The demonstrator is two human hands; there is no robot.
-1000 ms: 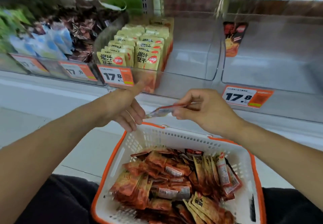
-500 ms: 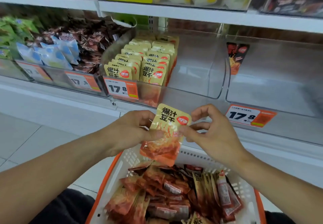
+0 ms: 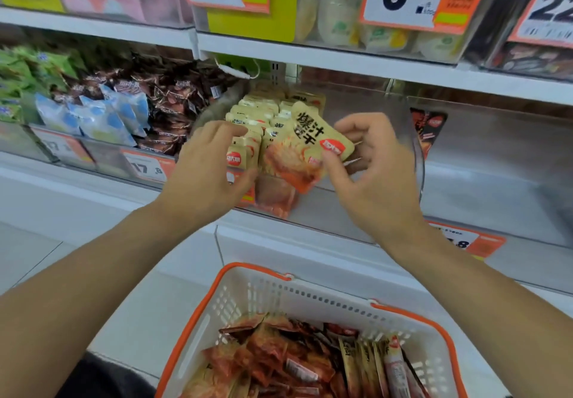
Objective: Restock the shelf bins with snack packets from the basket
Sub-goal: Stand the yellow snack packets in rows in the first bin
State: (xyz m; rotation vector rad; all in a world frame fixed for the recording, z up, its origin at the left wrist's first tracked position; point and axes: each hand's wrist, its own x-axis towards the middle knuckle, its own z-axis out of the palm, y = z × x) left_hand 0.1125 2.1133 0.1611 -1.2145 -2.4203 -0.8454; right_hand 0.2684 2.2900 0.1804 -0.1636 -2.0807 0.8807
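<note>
My right hand (image 3: 369,177) pinches a yellow-and-orange snack packet (image 3: 305,152) by its right edge. It holds the packet tilted just in front of the rows of like packets (image 3: 263,112) standing in the clear shelf bin (image 3: 417,155). My left hand (image 3: 210,171) reaches to the front of those rows, its fingers resting on the foremost packets and holding nothing. Below, the white basket with an orange rim (image 3: 198,314) holds several orange and red packets (image 3: 279,360).
Left of the bin lie brown packets (image 3: 176,99), blue ones (image 3: 102,118) and green ones (image 3: 18,78). The bin to the right holds a single red-black packet (image 3: 428,130). Orange price tags (image 3: 148,166) line the shelf front. An upper shelf (image 3: 341,59) overhangs closely.
Both hands rose from above the basket to the shelf bin. My left hand released the packet and moved onto the stocked rows; my right hand carries the packet alone.
</note>
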